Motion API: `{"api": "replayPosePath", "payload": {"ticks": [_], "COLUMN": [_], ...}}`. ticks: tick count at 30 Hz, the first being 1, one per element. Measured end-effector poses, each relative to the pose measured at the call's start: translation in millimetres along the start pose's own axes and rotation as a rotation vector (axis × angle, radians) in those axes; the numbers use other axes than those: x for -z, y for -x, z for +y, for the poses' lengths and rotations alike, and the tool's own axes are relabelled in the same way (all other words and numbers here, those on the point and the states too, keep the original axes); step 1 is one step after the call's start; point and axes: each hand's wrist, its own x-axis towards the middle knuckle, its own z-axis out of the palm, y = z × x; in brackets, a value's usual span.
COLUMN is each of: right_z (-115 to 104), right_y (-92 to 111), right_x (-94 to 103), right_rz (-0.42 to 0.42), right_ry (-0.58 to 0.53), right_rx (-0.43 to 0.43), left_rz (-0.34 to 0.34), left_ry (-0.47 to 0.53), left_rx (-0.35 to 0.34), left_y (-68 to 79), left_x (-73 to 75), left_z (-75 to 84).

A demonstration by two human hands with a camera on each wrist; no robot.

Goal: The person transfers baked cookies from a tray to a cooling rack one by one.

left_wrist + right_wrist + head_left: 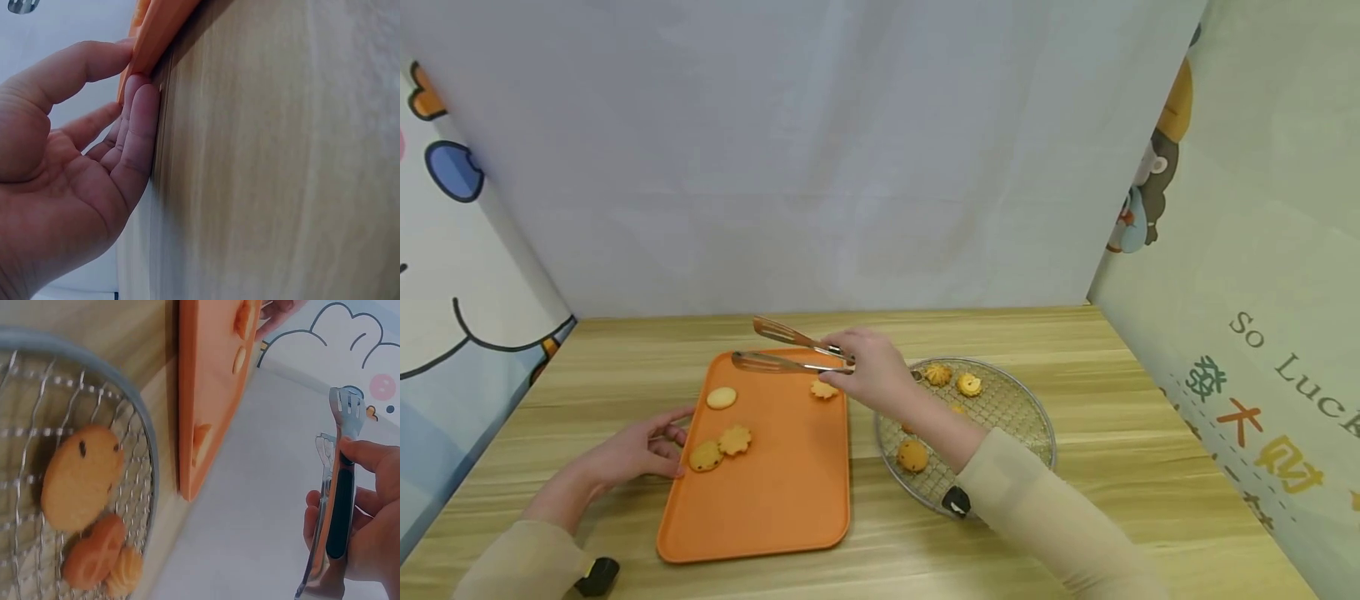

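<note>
My right hand [880, 375] holds metal tongs [784, 333] above the far right part of an orange tray [782, 508]. The tongs' arms stand apart, with nothing between their tips. At the tray's left rim, my left hand [632, 454] pinches the edge between thumb and fingers. On the tray lie a pale oval cookie [722, 397], a flower-shaped cookie [734, 439] touching a dark-dotted cookie [706, 456], and another scalloped cookie [823, 388] below the tongs. Right of the tray, a round wire rack [1015, 417] bears several cookies, partly hidden by my right forearm.
On the rack are a round dotted cookie [913, 456] and swirled cookies [937, 374]; the right wrist view also shows a brown pretzel-shaped cookie [95, 553]. A pale cloth wall [850, 167] closes off the wooden table [1120, 500] behind, and printed sheets flank both sides.
</note>
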Motion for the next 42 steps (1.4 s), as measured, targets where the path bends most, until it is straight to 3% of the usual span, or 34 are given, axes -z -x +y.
{"api": "replayPosePath", "payload": {"ticks": [12, 26, 33, 42], "right_z": [-3, -9, -8, -7], "right_y": [-15, -29, -34, -36], "right_x": [-40.6, -70.8, -80.4, -79.2], "right_rz": [-0.09, -0.192, -0.254, -0.278], "right_ry": [0.054, 0.159, 0.206, 0.174], "right_rx": [0.061, 0.053, 0.02, -0.036], "left_rz": [0.006, 0.006, 0.005, 0.003], "left_ry": [-0.012, 0.021, 0.028, 0.042], "left_rx": [0.01, 0.009, 0.007, 0.011], "left_y": [-4.5, 1.9, 1.5, 0.1], "left_x": [-1.4, 1.3, 0.7, -1.3], "left_z": [-3.1, -5.4, -3.5, -0.8]}}
